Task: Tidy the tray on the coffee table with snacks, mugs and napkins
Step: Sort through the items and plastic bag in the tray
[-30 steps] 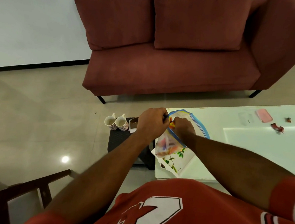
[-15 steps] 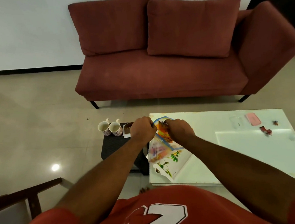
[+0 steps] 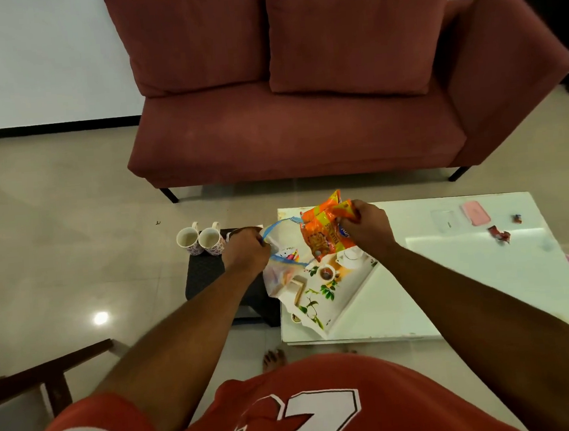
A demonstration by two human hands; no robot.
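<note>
Two hands busy over tray w/ bag + snacks.

Floral tray (image 3: 333, 295) is lying on near-left corner of white coffee table (image 3: 454, 286). L hand (image 3: 246, 251), just over tray's left edge, is gripping the rim of a clear zip bag (image 3: 276, 274), which is drooping onto the tray. R hand (image 3: 367, 230), above tray's far side, is clutching orange snack packets (image 3: 324, 234) in the air. Mugs (image 3: 188, 241) are standing on a dark stool (image 3: 202, 274) left of tray. Red wrapper (image 3: 499, 233) & pink case (image 3: 475, 212) are lying well right of it. Sofa (image 3: 286, 139) is sitting beyond tray.
</note>
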